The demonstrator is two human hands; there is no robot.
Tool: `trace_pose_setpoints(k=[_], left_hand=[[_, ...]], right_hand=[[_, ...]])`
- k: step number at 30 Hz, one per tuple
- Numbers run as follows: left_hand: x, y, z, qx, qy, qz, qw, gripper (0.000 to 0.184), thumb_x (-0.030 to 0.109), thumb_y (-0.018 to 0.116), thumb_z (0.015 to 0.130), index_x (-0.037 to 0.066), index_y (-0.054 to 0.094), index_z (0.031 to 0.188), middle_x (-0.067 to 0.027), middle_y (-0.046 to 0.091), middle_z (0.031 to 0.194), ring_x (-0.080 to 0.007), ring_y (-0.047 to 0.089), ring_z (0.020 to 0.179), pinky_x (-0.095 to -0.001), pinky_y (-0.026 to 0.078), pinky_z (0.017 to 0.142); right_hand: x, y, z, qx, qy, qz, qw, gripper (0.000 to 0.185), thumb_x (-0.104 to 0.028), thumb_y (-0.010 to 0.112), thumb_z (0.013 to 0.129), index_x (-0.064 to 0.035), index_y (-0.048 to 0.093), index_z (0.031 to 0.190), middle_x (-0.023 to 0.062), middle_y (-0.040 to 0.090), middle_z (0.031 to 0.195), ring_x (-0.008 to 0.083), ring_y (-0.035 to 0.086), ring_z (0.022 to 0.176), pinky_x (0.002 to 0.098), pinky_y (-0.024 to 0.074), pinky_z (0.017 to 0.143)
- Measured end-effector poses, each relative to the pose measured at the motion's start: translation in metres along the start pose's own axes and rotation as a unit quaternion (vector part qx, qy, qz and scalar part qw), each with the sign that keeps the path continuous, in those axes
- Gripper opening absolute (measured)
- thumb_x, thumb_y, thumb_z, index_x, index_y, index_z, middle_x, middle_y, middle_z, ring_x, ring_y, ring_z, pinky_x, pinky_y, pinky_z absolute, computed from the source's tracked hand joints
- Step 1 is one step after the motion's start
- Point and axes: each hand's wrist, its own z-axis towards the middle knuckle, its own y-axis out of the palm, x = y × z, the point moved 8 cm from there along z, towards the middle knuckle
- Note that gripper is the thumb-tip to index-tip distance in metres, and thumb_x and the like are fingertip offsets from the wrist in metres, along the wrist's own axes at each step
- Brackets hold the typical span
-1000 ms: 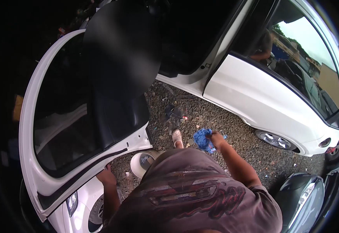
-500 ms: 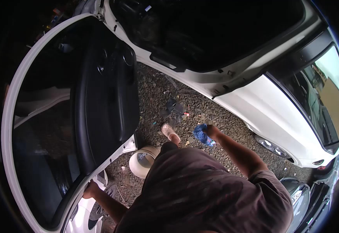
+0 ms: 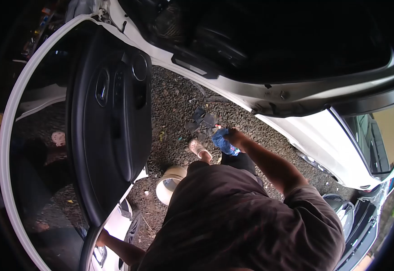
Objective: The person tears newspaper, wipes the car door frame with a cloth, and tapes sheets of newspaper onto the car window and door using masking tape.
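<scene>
Can make out no text, label, brand, number or sign; can read nothing on the open car door point(image 3: 136, 131), on the sill plate point(image 3: 192, 67), on the shirt point(image 3: 242, 212) or on the blue cloth point(image 3: 224, 142) for darkness, smallness or blur.

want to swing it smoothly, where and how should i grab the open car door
I'd hold the open car door by its free edge, reached from the picture's lower side, where the left hand is: that edge lies opposite the hinged end, likely giving leverage, and looks thin enough to grasp.
</scene>
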Motion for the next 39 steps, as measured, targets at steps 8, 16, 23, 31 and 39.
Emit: trace_pose_setpoints(k=[8, 16, 23, 31, 39], left_hand=[[0.012, -0.052, -0.029, 0.140, 0.031, 0.103, 0.984, 0.055, 0.043, 0.051, 0.108, -0.006, 0.073, 0.122, -0.0225, 0.071, 0.135, -0.0393, 0.069, 0.126, -0.0609, 0.059, 0.103], [-0.119, -0.098, -0.158, -0.051, -0.177, 0.637, 0.748, 0.062, 0.043, 0.060, 0.106, 0.015, 0.044, 0.159, -0.0145, 0.041, 0.159, -0.0328, 0.052, 0.142, -0.0556, 0.053, 0.109], [-0.460, 0.068, -0.554, -0.509, -0.456, 0.491, 0.540, 0.083, 0.030, 0.058, 0.112, 0.024, 0.004, 0.175, -0.0155, 0.047, 0.161, -0.0282, 0.054, 0.145, -0.0477, 0.057, 0.108], [-0.760, 0.178, -0.604, -0.482, -0.437, 0.426, 0.629, 0.044, 0.018, 0.058, 0.110, 0.010, 0.050, 0.152, -0.0085, 0.065, 0.131, -0.0207, 0.067, 0.113, -0.0382, 0.058, 0.090], [-0.957, 0.267, -0.515, -0.343, -0.269, 0.438, 0.786, 0.041, 0.033, 0.050, 0.114, 0.015, 0.048, 0.151, -0.0069, 0.062, 0.137, -0.0249, 0.065, 0.113, -0.0488, 0.057, 0.092]], right_hand=[[-0.021, -0.021, 0.055, -0.051, 0.019, 0.014, 0.998, 0.060, -0.030, 0.067, 0.100, -0.0009, 0.056, 0.151, 0.0242, 0.067, 0.139, 0.0359, 0.066, 0.126, 0.0472, 0.0521, 0.104], [-0.035, -0.061, 0.140, -0.073, 0.006, 0.028, 0.997, 0.057, -0.035, 0.063, 0.103, -0.0044, 0.057, 0.152, 0.0228, 0.061, 0.150, 0.0369, 0.062, 0.134, 0.0466, 0.0512, 0.109], [-0.161, -0.004, 0.144, -0.280, -0.063, 0.158, 0.945, 0.047, -0.042, 0.058, 0.110, -0.0030, 0.065, 0.136, 0.0113, 0.075, 0.112, 0.0257, 0.071, 0.103, 0.0408, 0.0557, 0.092], [-0.296, -0.247, 0.277, 0.293, -0.328, -0.074, 0.895, 0.033, -0.013, 0.069, 0.102, -0.0021, 0.069, 0.133, 0.0199, 0.074, 0.124, 0.0341, 0.075, 0.111, 0.0397, 0.0573, 0.102], [-0.306, -0.403, 0.451, 0.495, -0.190, -0.338, 0.777, 0.073, -0.052, 0.040, 0.113, -0.0088, 0.029, 0.170, 0.0197, 0.020, 0.179, 0.0394, 0.016, 0.166, 0.0599, 0.0155, 0.132]])
